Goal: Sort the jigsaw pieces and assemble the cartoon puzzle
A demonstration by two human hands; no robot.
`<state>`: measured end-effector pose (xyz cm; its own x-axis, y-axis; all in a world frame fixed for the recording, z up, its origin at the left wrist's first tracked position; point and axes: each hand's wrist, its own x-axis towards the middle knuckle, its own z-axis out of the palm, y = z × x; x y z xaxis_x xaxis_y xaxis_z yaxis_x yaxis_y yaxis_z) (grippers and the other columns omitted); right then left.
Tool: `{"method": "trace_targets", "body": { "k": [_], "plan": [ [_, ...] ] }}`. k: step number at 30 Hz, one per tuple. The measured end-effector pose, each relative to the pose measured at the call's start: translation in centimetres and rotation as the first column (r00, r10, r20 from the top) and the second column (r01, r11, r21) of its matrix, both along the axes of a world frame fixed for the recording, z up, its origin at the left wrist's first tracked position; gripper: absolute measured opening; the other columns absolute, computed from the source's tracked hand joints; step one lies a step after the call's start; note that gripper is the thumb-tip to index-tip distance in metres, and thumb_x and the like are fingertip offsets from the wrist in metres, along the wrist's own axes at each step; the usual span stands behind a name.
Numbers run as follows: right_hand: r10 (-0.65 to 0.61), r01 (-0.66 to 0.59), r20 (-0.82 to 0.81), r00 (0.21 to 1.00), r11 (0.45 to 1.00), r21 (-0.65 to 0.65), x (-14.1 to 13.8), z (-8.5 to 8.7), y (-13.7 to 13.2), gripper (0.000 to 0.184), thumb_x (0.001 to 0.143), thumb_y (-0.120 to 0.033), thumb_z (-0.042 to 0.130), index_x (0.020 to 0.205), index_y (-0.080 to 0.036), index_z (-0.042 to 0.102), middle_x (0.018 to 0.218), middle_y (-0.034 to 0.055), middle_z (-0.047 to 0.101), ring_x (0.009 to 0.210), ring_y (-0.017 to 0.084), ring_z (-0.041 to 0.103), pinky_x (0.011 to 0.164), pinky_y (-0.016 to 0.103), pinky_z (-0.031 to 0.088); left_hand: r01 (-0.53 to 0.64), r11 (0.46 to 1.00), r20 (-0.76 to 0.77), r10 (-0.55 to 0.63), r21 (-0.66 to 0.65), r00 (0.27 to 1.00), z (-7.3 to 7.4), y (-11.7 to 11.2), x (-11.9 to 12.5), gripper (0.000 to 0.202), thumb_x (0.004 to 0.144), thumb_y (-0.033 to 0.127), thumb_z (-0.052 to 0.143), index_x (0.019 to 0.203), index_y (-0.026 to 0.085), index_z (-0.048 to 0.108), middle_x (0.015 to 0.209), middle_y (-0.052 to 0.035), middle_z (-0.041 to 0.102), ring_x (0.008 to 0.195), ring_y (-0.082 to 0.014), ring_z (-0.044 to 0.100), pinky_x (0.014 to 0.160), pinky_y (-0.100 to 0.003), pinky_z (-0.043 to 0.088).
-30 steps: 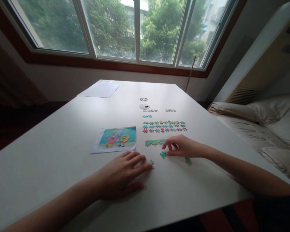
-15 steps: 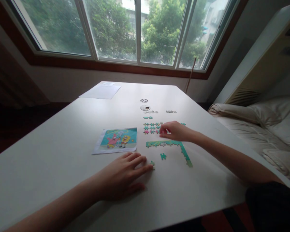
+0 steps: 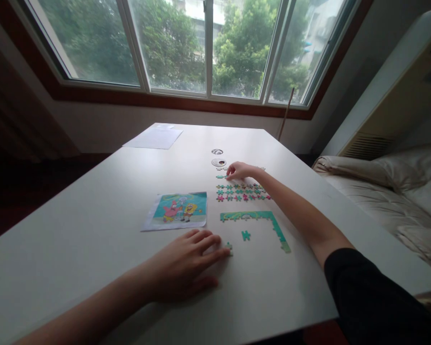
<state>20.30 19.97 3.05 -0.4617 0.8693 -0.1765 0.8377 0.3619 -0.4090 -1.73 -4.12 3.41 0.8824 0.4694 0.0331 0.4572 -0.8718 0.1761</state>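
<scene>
My left hand (image 3: pixel 187 263) rests on the white table (image 3: pixel 104 201) with its fingers apart. Its index fingertip touches a green jigsaw puzzle piece (image 3: pixel 229 248). Farther off, my right hand (image 3: pixel 240 170) reaches over the back rows, its fingers bent and closed at a small teal piece that they mostly cover. A neighbouring teal piece (image 3: pixel 219 177) shows just left of the fingertips. Nearer me lies a joined green puzzle border (image 3: pixel 246 215), a top strip and right side forming a corner. One loose teal piece (image 3: pixel 246 235) sits inside that corner.
Rows of loose pieces (image 3: pixel 230 198) lie behind the border. A printed cartoon picture (image 3: pixel 181 209) lies left of them. Two round discs (image 3: pixel 218 162) are farther back, and white paper (image 3: pixel 154 138) lies at the far left. A cream sofa (image 3: pixel 373 177) stands right of the table.
My right hand has moved away from me and slightly left, from the nearer rows of pieces to a row behind them. My left hand stays at the same green piece. The view has shifted slightly.
</scene>
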Motion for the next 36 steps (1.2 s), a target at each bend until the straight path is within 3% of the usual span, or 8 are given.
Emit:
{"method": "trace_targets", "body": {
  "k": [6,9,17,21,23,30,33,36],
  "plan": [
    [0.011,-0.016,-0.033,0.999,0.988,-0.151,0.0,0.6,0.6,0.033,0.068,-0.021,0.07,0.1,-0.016,0.063,0.076,0.0012,0.062,0.046,0.004,0.045,0.043,0.017,0.035,0.01,1.0,0.013,-0.01,0.0,1.0,0.0,-0.1,0.0,0.048,0.086,0.04,0.047,0.13,0.024,0.038,0.118,-0.0108,0.05,0.102,-0.028,0.049,0.089,-0.045,0.04],
    [0.008,-0.019,-0.062,0.998,0.983,-0.185,-0.1,0.7,0.6,0.027,0.067,-0.019,0.07,0.092,-0.014,0.064,0.068,-0.0006,0.06,0.043,0.003,0.042,0.042,0.018,0.034,0.007,1.0,0.016,-0.007,0.002,1.0,0.1,-0.1,0.0,0.047,0.086,0.04,0.047,0.129,0.024,0.039,0.117,-0.0107,0.051,0.102,-0.028,0.049,0.088,-0.045,0.04],
    [0.017,-0.03,-0.27,0.963,0.999,-0.043,0.6,0.3,-1.3,0.016,0.067,-0.018,0.066,0.08,-0.011,0.058,0.066,-0.0024,0.055,0.055,0.006,0.047,0.054,0.019,0.038,0.006,1.0,0.021,-0.006,0.017,1.0,0.2,-0.1,0.0,0.047,0.085,0.039,0.049,0.129,0.024,0.039,0.118,-0.0108,0.051,0.102,-0.0279,0.05,0.088,-0.044,0.041],
    [0.141,-0.139,-0.399,0.906,0.99,0.033,1.7,0.5,-5.0,0.023,0.072,-0.022,0.061,0.093,-0.012,0.057,0.065,-0.0033,0.053,0.057,0.006,0.047,0.055,0.019,0.038,0.006,1.0,0.02,-0.007,0.026,1.0,0.1,-0.2,-0.1,0.048,0.085,0.038,0.049,0.13,0.024,0.038,0.118,-0.0105,0.051,0.102,-0.0274,0.049,0.09,-0.044,0.04],
    [0.209,-0.207,-0.427,0.88,0.977,0.05,2.4,0.8,-7.8,0.018,0.074,-0.025,0.058,0.088,-0.012,0.059,0.063,-0.0028,0.053,0.054,0.006,0.045,0.051,0.019,0.036,0.006,0.999,0.016,-0.006,0.033,1.0,0.0,-0.2,-0.1,0.048,0.085,0.038,0.049,0.13,0.024,0.038,0.117,-0.0105,0.051,0.102,-0.0272,0.049,0.09,-0.043,0.039],
    [0.197,-0.231,-0.369,0.908,0.972,-0.05,4.2,1.9,-18.1,0.013,0.072,-0.027,0.063,0.077,-0.015,0.059,0.067,-0.0005,0.06,0.06,0.009,0.053,0.054,0.019,0.041,-0.001,0.999,-0.014,0.002,0.042,1.0,-0.3,-0.2,0.2,0.049,0.085,0.038,0.049,0.131,0.024,0.037,0.117,-0.0106,0.051,0.102,-0.0281,0.049,0.09,-0.045,0.038],
    [0.172,-0.213,-0.357,0.918,0.974,-0.08,4.3,1.2,-20.8,0.011,0.072,-0.026,0.063,0.077,-0.017,0.06,0.068,-0.0003,0.061,0.06,0.009,0.054,0.053,0.019,0.041,0.003,0.999,-0.036,-0.001,0.048,0.999,-0.4,-0.2,0.2,0.049,0.086,0.039,0.047,0.131,0.023,0.036,0.117,-0.011,0.05,0.102,-0.0286,0.049,0.09,-0.045,0.038],
    [0.152,-0.161,-0.311,0.938,0.987,-0.005,4.2,0.3,-22.2,0.009,0.071,-0.025,0.064,0.076,-0.018,0.06,0.07,0.0002,0.061,0.059,0.009,0.052,0.053,0.02,0.04,0.01,0.998,-0.037,-0.007,0.066,0.999,-0.4,-0.1,0.1,0.049,0.086,0.04,0.046,0.131,0.023,0.037,0.117,-0.0112,0.05,0.102,-0.0283,0.049,0.09,-0.045,0.038]
  ]
}}
